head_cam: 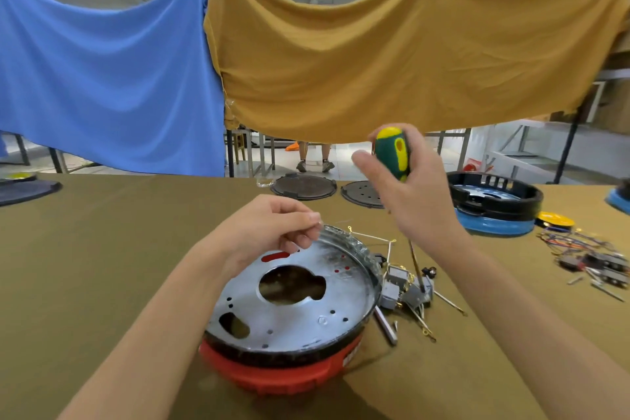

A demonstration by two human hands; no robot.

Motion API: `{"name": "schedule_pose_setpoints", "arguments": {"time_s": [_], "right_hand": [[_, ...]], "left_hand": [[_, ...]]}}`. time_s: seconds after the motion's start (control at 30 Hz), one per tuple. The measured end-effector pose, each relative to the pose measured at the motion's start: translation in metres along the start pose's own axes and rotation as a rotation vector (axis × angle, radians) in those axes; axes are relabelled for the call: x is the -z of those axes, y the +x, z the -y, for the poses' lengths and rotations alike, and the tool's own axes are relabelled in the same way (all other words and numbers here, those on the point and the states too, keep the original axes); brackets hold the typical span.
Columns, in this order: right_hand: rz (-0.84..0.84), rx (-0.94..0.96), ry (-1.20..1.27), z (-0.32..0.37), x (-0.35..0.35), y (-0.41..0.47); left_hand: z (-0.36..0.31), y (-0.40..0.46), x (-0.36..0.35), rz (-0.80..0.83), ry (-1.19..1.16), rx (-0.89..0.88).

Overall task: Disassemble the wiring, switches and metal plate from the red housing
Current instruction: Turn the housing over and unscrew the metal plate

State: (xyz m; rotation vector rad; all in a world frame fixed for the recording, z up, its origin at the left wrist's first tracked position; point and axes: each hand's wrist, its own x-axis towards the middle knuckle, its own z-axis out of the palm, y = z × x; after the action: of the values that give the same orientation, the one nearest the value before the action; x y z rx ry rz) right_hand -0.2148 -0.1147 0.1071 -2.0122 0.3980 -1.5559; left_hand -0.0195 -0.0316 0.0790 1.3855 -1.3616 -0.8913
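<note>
1. Nearest your body, the red housing (272,373) sits on the olive-covered table (102,266), with a black rim above the red shell and the round metal plate (293,303) lying in it, tilted up at its far edge.
2. Your left hand (269,232) reaches in from the lower left, forearm angled up over the housing. Its fingers are curled and its fingertips pinch the plate's raised far edge.
3. Just right of the housing lies a loose cluster of grey switches (402,290) with thin wiring (371,237) trailing from them, resting on the table beside the plate's rim. A metal rod (385,325) lies near the housing's right side.
4. Your right hand (412,194) is lifted above that cluster, wrist bent, fingers wrapped round the green-and-yellow handle of a screwdriver (393,153). The thumb sticks out to the left, off the handle. The shaft points down toward the switches; you cannot tell whether its tip touches them.
5. Farther right, another tangle of coloured wires and switches (593,259) lies well apart from the first.
6. Beyond your right hand stands a black-and-blue housing (494,211), and two dark round covers (303,186) lie near the table's far edge.
7. Behind the table hang a blue cloth (109,71) and a mustard cloth (392,54).
</note>
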Motion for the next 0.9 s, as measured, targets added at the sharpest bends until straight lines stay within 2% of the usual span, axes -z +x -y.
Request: {"name": "schedule_pose_setpoints", "arguments": {"time_s": [0.07, 0.17, 0.3, 0.5, 0.57, 0.7, 0.83, 0.9], "right_hand": [[0.166, 0.153, -0.235, -0.003, -0.001, -0.019], [0.328, 0.220, -0.397, -0.017, -0.008, -0.045], [0.254, 0.201, -0.336, -0.031, -0.012, -0.060], [0.271, 0.235, -0.314, -0.030, -0.013, -0.063], [0.298, 0.192, -0.295, -0.029, -0.010, -0.062], [0.350, -0.027, -0.250, -0.031, 0.016, -0.047], [0.619, -0.190, -0.446, -0.037, 0.040, -0.045], [0.651, -0.218, -0.422, -0.036, 0.046, -0.043]], "left_hand": [[0.000, -0.001, -0.006, 0.005, -0.026, -0.012], [0.001, -0.003, -0.011, -0.001, -0.007, 0.002], [0.006, -0.004, -0.013, -0.002, 0.084, 0.003], [0.007, -0.005, -0.020, 0.012, 0.112, 0.003], [0.007, -0.006, -0.021, 0.014, 0.148, -0.002], [0.008, -0.009, -0.012, 0.011, 0.343, -0.029], [0.017, -0.014, 0.007, 0.107, 0.669, 0.038], [0.023, -0.014, 0.009, 0.134, 0.729, 0.108]]}}
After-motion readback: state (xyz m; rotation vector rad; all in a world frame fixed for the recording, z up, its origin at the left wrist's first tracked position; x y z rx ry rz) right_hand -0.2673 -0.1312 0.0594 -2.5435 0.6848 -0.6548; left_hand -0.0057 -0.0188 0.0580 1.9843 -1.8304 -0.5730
